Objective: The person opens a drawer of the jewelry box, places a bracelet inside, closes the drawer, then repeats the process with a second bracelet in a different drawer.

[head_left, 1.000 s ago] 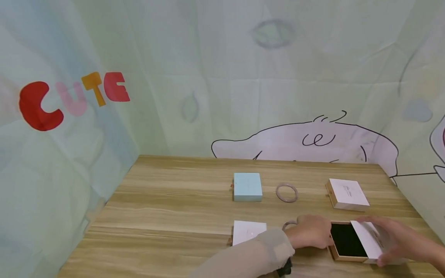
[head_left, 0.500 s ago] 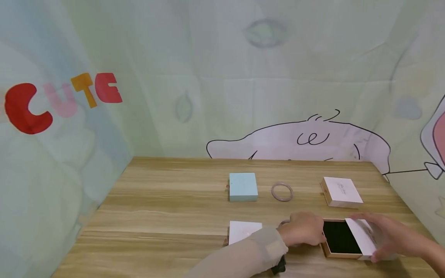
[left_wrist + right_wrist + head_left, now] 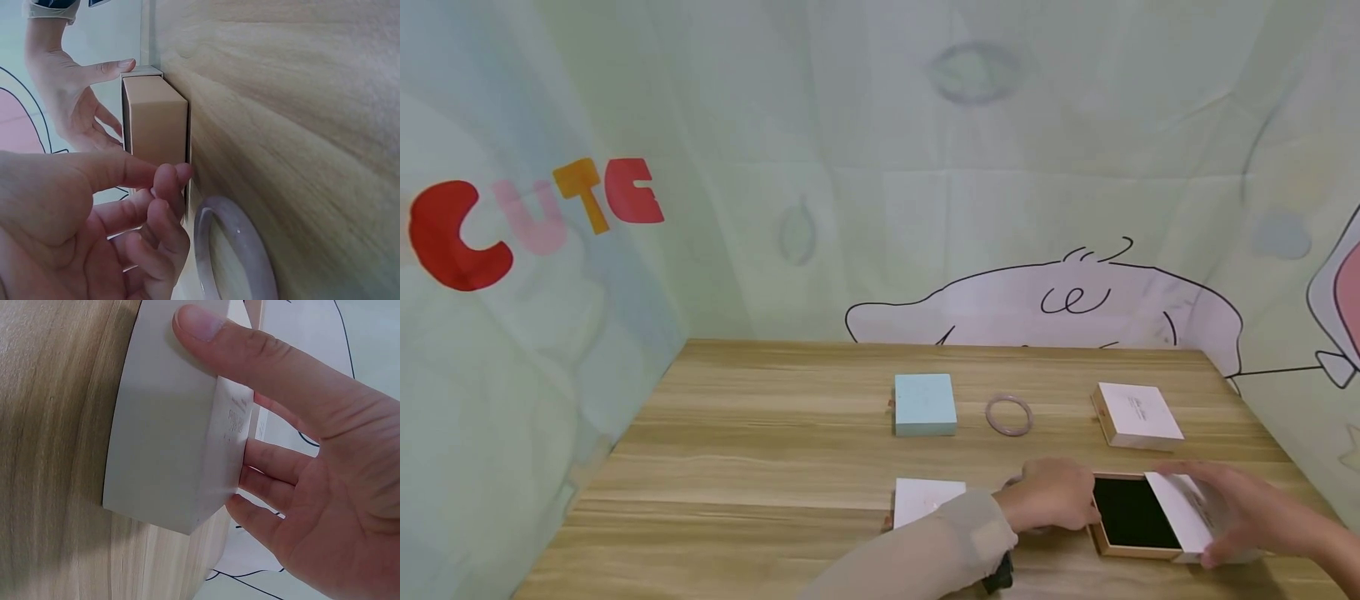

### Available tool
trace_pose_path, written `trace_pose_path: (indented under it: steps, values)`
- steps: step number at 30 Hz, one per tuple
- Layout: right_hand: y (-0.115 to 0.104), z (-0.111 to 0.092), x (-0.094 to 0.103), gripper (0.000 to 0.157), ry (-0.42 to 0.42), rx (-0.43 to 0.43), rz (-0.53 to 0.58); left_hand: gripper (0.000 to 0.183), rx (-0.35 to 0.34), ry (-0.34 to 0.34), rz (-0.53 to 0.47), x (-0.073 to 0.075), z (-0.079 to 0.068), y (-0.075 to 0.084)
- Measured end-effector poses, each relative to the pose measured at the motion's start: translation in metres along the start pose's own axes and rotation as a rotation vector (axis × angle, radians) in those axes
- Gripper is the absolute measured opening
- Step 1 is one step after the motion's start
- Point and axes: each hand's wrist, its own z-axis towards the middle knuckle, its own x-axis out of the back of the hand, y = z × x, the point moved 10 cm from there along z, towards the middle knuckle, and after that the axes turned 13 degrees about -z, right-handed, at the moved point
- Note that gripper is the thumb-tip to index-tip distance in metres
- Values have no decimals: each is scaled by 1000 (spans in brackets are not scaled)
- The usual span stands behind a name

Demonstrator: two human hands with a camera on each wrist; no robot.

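Note:
In the head view a white-and-tan drawer box stands partly pulled out, its black-lined drawer (image 3: 1135, 512) showing left of the white sleeve (image 3: 1183, 508). My left hand (image 3: 1051, 493) pinches at the drawer's left end with thumb and forefinger; the spot between the fingertips is hidden. The tan drawer front (image 3: 159, 119) shows just beyond these fingers in the left wrist view. My right hand (image 3: 1247, 512) grips the sleeve across its width, with the thumb on the near side wall (image 3: 162, 419). A pale mauve bangle (image 3: 240, 244) lies on the table beside my left hand, mostly covered in the head view.
A light blue box (image 3: 923, 404), a second bangle (image 3: 1009, 415) and a white box (image 3: 1138, 415) sit farther back on the wooden table (image 3: 737, 433). Another white box (image 3: 925, 500) is partly behind my left sleeve (image 3: 940, 542). A printed cloth (image 3: 775, 208) hangs behind.
The head view has shifted slightly to the right. My left hand and the drawer have slid a little left out of the sleeve, while my right hand keeps its grip.

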Motion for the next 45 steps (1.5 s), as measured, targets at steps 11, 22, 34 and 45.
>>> trace_pose_path:
  steps: [11,22,34,45]
  values:
    - [0,-1,-2,99,20,13,22,46,2,2,-7,-3,1,-3]
    - [4,0,-6,100,-33,-54,-34,51,-13,4,-9,-3,0,-5]
    - [13,4,-16,101,-192,-165,-8,48,15,12,-19,-1,0,-8]
    - [16,4,-18,100,-223,-183,19,49,-10,2,-22,1,-2,-7]
